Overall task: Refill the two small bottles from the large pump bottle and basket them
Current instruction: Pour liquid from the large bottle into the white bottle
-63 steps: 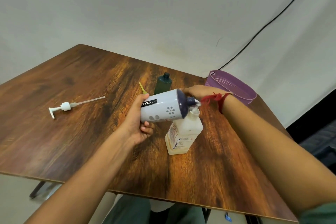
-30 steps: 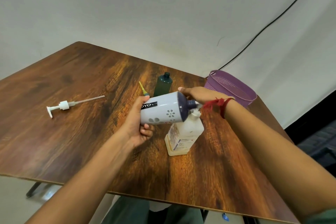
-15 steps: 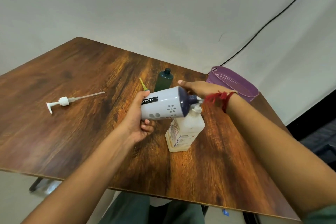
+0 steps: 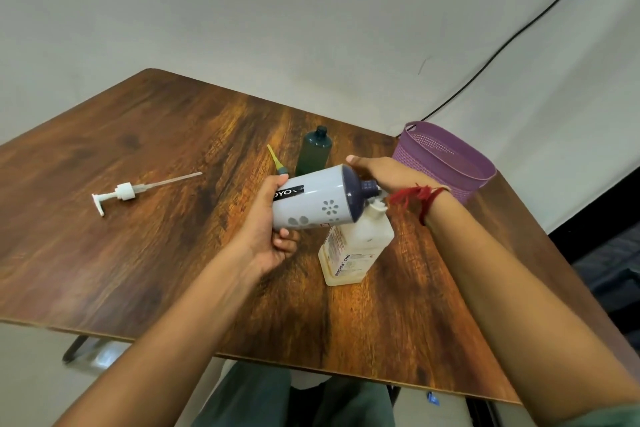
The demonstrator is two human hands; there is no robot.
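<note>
pouring looks like the step in hand. the left hand (image 4: 266, 236) is wrapped round the pale round bottle (image 4: 311, 201). it holds the bottle above the counter (image 4: 173, 253), tipped on its side, so the dark blue neck meets the open mouth of the square bottle (image 4: 356, 246) standing on the wood. the right hand (image 4: 381, 172) sits behind the two necks. i cannot tell if it grips anything there. no stream shows, so i cannot tell which way the liquid goes.

the small green bottle (image 4: 313, 154) stands further back, and a thin yellow nozzle (image 4: 275, 159) lies just beside it. the white pump (image 4: 124, 191) with its long straw lies well apart on the left. the purple basket (image 4: 410, 154), full of tiny holes, shows no bottle inside.

next, i think, the necks should be kept lined up and the tilt slow. both bottles look like smooth plastic and could slip or spill.
</note>
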